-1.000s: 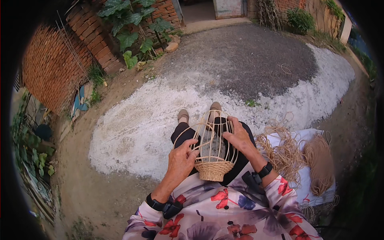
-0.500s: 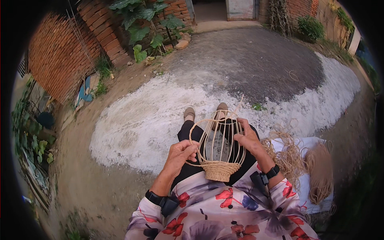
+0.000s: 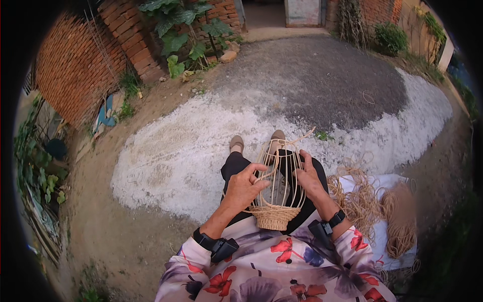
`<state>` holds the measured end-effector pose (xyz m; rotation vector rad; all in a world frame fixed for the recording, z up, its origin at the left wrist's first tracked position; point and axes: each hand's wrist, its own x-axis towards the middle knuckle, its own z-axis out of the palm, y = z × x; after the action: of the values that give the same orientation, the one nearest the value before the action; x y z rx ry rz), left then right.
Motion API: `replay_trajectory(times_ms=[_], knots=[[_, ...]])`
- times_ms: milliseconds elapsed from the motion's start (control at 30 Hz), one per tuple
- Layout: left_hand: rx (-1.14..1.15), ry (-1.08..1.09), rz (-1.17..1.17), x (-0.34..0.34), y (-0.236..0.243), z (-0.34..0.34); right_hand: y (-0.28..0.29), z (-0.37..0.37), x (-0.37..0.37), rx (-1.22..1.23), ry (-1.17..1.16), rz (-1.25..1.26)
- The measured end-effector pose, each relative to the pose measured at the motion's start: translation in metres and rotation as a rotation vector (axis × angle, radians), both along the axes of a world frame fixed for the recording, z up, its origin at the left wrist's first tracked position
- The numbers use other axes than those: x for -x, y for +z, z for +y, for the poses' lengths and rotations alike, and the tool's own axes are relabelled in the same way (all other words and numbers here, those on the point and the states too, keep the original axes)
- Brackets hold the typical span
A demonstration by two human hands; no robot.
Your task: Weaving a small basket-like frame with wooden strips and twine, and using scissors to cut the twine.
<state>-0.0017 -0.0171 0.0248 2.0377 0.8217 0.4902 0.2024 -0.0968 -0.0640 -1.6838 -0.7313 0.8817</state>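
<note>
A half-woven wicker basket rests at my lap, its tightly woven end towards me. Bare upright ribs run away from that end to a hoop at the far end, where a loose strand sticks out to the right. Close against the left ribs is my left hand, thumb and index finger stretched out and apart; its other fingers are partly hidden. My right hand grips the ribs on the right side, thumb inward and fingers along the outside.
To my right, coils of tan strands and a thicker bundle lie on a white sheet. White powdery ground and a dark grey patch stretch ahead. Brick walls and leafy plants stand beyond.
My left hand has moved right and slightly up to the ribs, and the strand loop it held no longer stands out to the left. The right hand keeps its grip.
</note>
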Motion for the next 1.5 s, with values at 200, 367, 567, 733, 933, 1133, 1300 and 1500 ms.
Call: replay_trajectory(times_ms=[200, 367, 567, 733, 933, 1133, 1300, 1500], knots=[[0.298, 0.218, -0.050, 0.043, -0.018, -0.006, 0.013, 0.000, -0.002, 0.045, 0.013, 0.031], [0.343, 0.195, 0.036, 0.067, -0.029, -0.022, 0.033, -0.003, 0.003, 0.079, 0.031, 0.158], [0.430, 0.255, -0.064, 0.067, -0.031, -0.015, 0.023, -0.004, -0.003, 0.070, 0.033, 0.193], [0.447, 0.112, -0.156, 0.060, -0.024, 0.005, 0.015, -0.001, -0.005, 0.067, 0.026, 0.300], [0.467, 0.045, -0.085, 0.048, -0.008, 0.007, 0.005, -0.001, -0.006, 0.019, 0.016, 0.352], [0.430, -0.085, -0.163, 0.031, -0.020, 0.007, -0.009, -0.006, -0.008, -0.063, 0.042, 0.171], [0.333, -0.078, -0.098, 0.026, -0.036, 0.021, 0.012, -0.025, -0.008, -0.202, -0.287, -0.598], [-0.169, -0.056, 0.026, -0.003, -0.012, -0.001, 0.063, -0.042, 0.010, 0.087, 0.097, -0.172]])
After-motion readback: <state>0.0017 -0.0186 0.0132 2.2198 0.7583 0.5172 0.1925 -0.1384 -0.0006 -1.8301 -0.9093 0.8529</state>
